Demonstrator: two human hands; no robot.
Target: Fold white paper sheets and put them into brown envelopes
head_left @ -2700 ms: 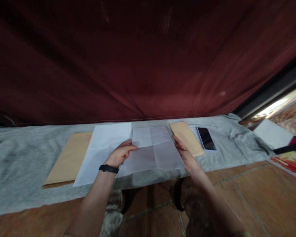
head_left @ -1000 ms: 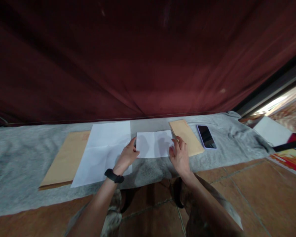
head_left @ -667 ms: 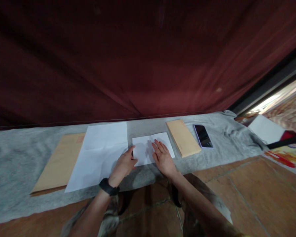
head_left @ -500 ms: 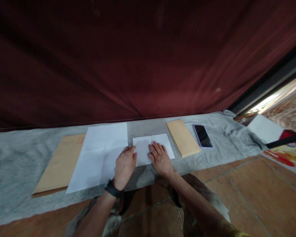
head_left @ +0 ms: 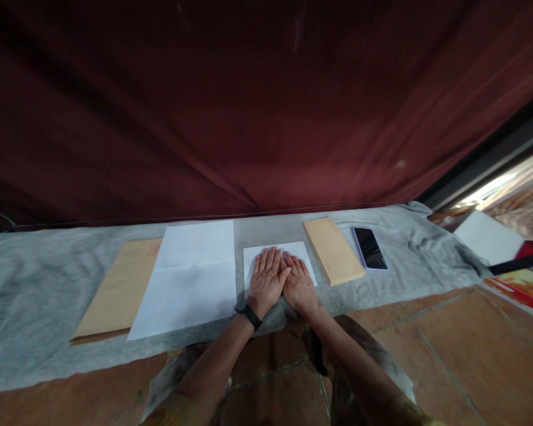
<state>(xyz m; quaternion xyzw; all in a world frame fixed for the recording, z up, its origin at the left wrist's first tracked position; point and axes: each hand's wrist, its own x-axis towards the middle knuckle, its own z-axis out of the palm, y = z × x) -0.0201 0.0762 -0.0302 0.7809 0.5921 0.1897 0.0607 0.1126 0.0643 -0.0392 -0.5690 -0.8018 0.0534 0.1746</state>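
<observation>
A folded sheet of white paper (head_left: 251, 260) lies on the grey cloth, largely covered by both hands. My left hand (head_left: 266, 281) is pressed flat on it, fingers stretched away from me, with a dark band on the wrist. Beside it, touching at the thumbs, my right hand (head_left: 298, 284) also lies flat on the paper. To the left is a larger white sheet (head_left: 190, 278) with crease lines, partly over a big brown envelope (head_left: 115, 290). Just right of the folded paper lies a narrower stack of brown envelopes (head_left: 333, 251).
A phone (head_left: 370, 248) with a pale purple case lies right of the narrow envelopes. The grey cloth (head_left: 26, 296) covers a long ledge, with a dark red curtain (head_left: 266, 118) behind it. Brown floor tiles (head_left: 453, 349) show in front.
My left hand has moved right, from the folded paper's left edge onto its middle, next to my right hand. The right hand stays flat on the paper.
</observation>
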